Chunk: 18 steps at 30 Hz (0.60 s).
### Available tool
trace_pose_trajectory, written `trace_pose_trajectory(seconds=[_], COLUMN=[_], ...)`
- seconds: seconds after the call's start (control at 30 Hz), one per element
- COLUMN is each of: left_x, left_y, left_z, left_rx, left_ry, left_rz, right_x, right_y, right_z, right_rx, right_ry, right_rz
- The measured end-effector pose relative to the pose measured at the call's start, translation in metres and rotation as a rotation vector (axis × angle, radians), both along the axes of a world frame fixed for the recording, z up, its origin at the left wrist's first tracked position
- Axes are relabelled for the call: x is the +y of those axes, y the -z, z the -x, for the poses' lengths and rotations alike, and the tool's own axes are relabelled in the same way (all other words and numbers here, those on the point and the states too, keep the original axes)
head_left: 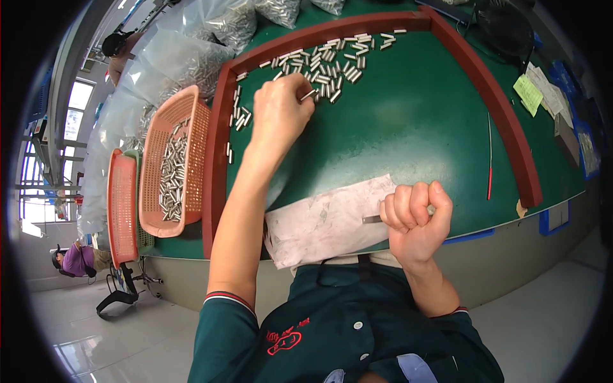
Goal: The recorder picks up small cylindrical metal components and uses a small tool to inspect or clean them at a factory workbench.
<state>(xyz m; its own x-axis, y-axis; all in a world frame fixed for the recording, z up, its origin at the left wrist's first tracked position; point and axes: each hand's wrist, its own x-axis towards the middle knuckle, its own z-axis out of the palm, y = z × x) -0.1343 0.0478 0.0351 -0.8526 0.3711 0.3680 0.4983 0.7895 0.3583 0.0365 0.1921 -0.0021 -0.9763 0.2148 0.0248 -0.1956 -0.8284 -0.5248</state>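
My left hand (279, 108) reaches over the near edge of a loose heap of short silver metal pins (327, 80) on the green tabletop. A single metal pin (308, 95) shows between its thumb and fingers. At the front edge, my right hand (418, 214) is closed in a fist around a slim metal piece (371, 219). Its flat grey end sticks out toward the left; the fingers hide the rest, so its kind is unclear. Under that end lies a stained whitish cloth (325, 220).
Dark red wooden rails (491, 96) border the green worktop (408, 121). Left of them stand an orange basket (195, 137) of pins and a red basket (122, 204). Clear bags (233, 25) of metal parts lie behind. A red-handled thin rod (490, 182) rests at the right.
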Motion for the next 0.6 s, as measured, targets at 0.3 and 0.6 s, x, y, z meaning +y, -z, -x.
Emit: trace_pose_trajectory(seconds=[0.3,0.6], left_x=[-0.018,-0.020], left_y=[-0.014,0.015], left_z=[-0.126,-0.131], left_rx=[-0.438,-0.302], left_ry=[0.315,0.297], left_rz=[-0.130,-0.170], right_x=[0.000,-0.009], right_y=[0.000,-0.023], right_z=[0.004,0.008], right_rx=[0.081,0.084], right_ry=[-0.004,0.035], right_rz=[-0.071,-0.148])
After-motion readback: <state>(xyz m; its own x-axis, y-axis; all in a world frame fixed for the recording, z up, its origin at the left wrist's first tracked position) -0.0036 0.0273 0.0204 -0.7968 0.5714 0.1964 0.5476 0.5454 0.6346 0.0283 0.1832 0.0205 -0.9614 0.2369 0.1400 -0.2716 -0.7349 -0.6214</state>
